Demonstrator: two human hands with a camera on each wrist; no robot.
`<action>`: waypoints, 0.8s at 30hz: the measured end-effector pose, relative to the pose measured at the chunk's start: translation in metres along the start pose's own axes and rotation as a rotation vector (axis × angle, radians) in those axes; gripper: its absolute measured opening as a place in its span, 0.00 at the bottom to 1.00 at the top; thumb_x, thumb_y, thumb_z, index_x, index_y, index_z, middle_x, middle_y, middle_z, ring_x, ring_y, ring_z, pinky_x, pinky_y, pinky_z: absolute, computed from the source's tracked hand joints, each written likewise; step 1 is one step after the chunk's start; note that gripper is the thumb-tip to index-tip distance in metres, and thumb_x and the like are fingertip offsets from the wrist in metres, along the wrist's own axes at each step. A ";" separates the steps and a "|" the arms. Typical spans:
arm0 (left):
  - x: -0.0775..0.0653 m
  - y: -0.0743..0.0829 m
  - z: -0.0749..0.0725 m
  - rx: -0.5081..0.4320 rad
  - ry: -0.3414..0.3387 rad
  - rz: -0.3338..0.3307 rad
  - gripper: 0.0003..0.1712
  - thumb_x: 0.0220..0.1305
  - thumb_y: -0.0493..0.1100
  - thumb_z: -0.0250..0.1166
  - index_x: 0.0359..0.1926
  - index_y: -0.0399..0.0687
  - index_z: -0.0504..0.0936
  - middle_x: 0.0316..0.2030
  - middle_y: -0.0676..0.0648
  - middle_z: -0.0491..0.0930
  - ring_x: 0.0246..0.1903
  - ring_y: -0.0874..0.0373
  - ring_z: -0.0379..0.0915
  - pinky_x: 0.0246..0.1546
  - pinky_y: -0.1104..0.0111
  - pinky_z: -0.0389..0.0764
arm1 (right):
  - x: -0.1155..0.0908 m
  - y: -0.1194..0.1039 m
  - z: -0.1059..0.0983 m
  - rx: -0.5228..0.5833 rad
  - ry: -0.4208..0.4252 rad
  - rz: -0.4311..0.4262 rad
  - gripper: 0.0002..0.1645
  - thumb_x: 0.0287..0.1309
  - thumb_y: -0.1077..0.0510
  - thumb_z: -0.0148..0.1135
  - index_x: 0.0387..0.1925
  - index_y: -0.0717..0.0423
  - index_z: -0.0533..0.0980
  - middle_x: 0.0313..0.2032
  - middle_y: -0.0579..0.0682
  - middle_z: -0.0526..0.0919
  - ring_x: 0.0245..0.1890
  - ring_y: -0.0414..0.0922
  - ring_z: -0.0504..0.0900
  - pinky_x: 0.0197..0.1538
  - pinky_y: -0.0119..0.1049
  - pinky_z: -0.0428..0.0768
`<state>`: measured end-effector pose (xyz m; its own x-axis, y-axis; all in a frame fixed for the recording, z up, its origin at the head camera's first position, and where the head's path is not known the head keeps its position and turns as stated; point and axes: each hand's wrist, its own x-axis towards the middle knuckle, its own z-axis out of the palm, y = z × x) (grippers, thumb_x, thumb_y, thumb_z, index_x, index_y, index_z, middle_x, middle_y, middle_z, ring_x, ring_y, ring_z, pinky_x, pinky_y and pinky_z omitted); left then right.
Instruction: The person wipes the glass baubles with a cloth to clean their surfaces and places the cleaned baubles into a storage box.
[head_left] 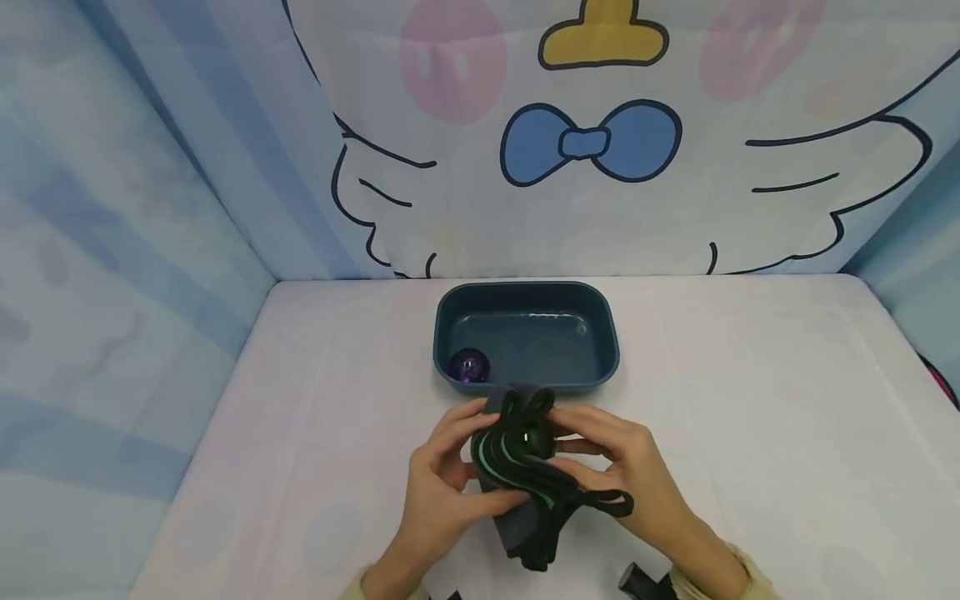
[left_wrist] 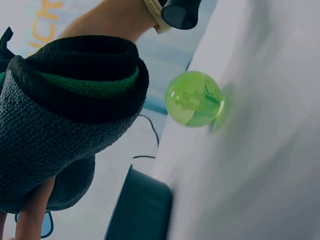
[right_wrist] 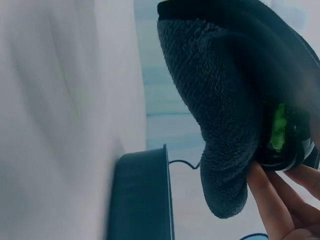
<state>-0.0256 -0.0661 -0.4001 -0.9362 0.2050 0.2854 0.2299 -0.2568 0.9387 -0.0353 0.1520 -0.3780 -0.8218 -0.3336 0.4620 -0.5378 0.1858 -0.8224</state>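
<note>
Between both hands is a fuzzy dark grey cloth, folded, with black edging and green stripes. My left hand grips its left side, thumb across the front and fingers behind. My right hand is at the right, its fingers and thumb around a dark green glossy ball that sits against the folds. Part of that ball is covered by the cloth in the right wrist view. On the table below, a clear lime-green ball shows in the left wrist view; the head view does not show it distinctly.
A dark teal rectangular bin stands just beyond the hands, with a purple ball in its near left corner. The white table is enclosed by printed curtains at the back and sides. A black object is by the right wrist.
</note>
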 end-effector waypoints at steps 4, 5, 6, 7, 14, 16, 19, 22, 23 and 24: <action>0.002 -0.001 -0.001 -0.038 0.007 0.023 0.37 0.45 0.25 0.76 0.59 0.28 0.74 0.62 0.37 0.68 0.61 0.50 0.71 0.42 0.56 0.87 | 0.000 0.001 0.002 -0.014 0.022 -0.001 0.32 0.50 0.76 0.69 0.59 0.63 0.76 0.54 0.55 0.81 0.57 0.37 0.79 0.47 0.34 0.86; 0.002 -0.001 -0.001 -0.050 0.010 0.016 0.37 0.45 0.26 0.77 0.59 0.28 0.74 0.61 0.37 0.68 0.61 0.50 0.71 0.43 0.56 0.87 | 0.000 0.002 0.002 -0.017 0.025 -0.013 0.33 0.49 0.77 0.69 0.59 0.63 0.76 0.55 0.56 0.81 0.58 0.37 0.79 0.48 0.33 0.85; 0.003 0.000 -0.001 -0.060 0.016 -0.004 0.38 0.45 0.26 0.77 0.60 0.28 0.74 0.62 0.38 0.68 0.61 0.51 0.72 0.44 0.56 0.87 | 0.000 0.001 0.002 -0.021 0.026 -0.025 0.33 0.49 0.77 0.69 0.59 0.63 0.76 0.55 0.56 0.80 0.58 0.37 0.79 0.49 0.33 0.85; 0.003 0.000 0.000 -0.067 0.022 -0.023 0.39 0.44 0.27 0.77 0.60 0.29 0.74 0.62 0.38 0.67 0.61 0.51 0.72 0.44 0.56 0.86 | 0.000 0.001 0.002 -0.023 0.025 -0.037 0.33 0.49 0.77 0.69 0.60 0.62 0.76 0.55 0.56 0.80 0.58 0.38 0.78 0.50 0.33 0.85; 0.004 0.001 0.001 -0.080 0.052 -0.099 0.41 0.42 0.28 0.79 0.61 0.31 0.74 0.62 0.38 0.66 0.61 0.51 0.71 0.46 0.55 0.86 | 0.001 -0.002 -0.008 -0.054 -0.090 -0.067 0.43 0.45 0.80 0.69 0.65 0.60 0.71 0.60 0.55 0.76 0.61 0.39 0.76 0.55 0.32 0.83; 0.004 0.002 0.001 -0.081 0.054 -0.098 0.41 0.43 0.27 0.78 0.61 0.31 0.74 0.62 0.39 0.67 0.61 0.51 0.71 0.46 0.55 0.86 | 0.001 -0.002 -0.011 -0.091 -0.114 -0.073 0.46 0.43 0.81 0.69 0.67 0.59 0.69 0.62 0.54 0.75 0.62 0.39 0.75 0.56 0.31 0.82; 0.004 0.002 0.001 -0.078 0.053 -0.093 0.40 0.43 0.26 0.77 0.61 0.31 0.74 0.62 0.40 0.67 0.61 0.50 0.72 0.46 0.55 0.86 | 0.001 0.000 -0.011 -0.143 -0.108 -0.107 0.41 0.48 0.76 0.70 0.65 0.58 0.71 0.62 0.54 0.75 0.63 0.41 0.74 0.58 0.29 0.79; 0.003 0.001 0.000 -0.065 0.048 -0.078 0.38 0.44 0.25 0.77 0.60 0.31 0.75 0.62 0.40 0.67 0.61 0.50 0.71 0.46 0.56 0.86 | 0.001 0.002 -0.008 -0.158 -0.072 -0.162 0.27 0.63 0.60 0.66 0.63 0.57 0.74 0.61 0.54 0.76 0.63 0.42 0.74 0.62 0.28 0.76; 0.003 0.001 0.000 -0.058 0.045 -0.070 0.38 0.45 0.25 0.76 0.60 0.32 0.75 0.62 0.40 0.67 0.62 0.50 0.70 0.46 0.56 0.86 | 0.002 0.003 -0.007 -0.162 -0.058 -0.187 0.24 0.66 0.56 0.62 0.62 0.57 0.75 0.61 0.54 0.77 0.63 0.43 0.75 0.63 0.28 0.75; 0.003 0.001 0.001 -0.049 0.040 -0.061 0.37 0.45 0.26 0.76 0.60 0.32 0.75 0.62 0.40 0.67 0.62 0.50 0.70 0.46 0.56 0.86 | 0.002 0.003 -0.005 -0.161 -0.044 -0.204 0.23 0.69 0.52 0.59 0.61 0.58 0.76 0.60 0.55 0.77 0.63 0.44 0.75 0.63 0.27 0.75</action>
<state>-0.0279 -0.0654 -0.3978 -0.9583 0.1835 0.2192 0.1601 -0.2908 0.9433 -0.0393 0.1570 -0.3782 -0.6864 -0.4186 0.5947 -0.7173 0.2546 -0.6486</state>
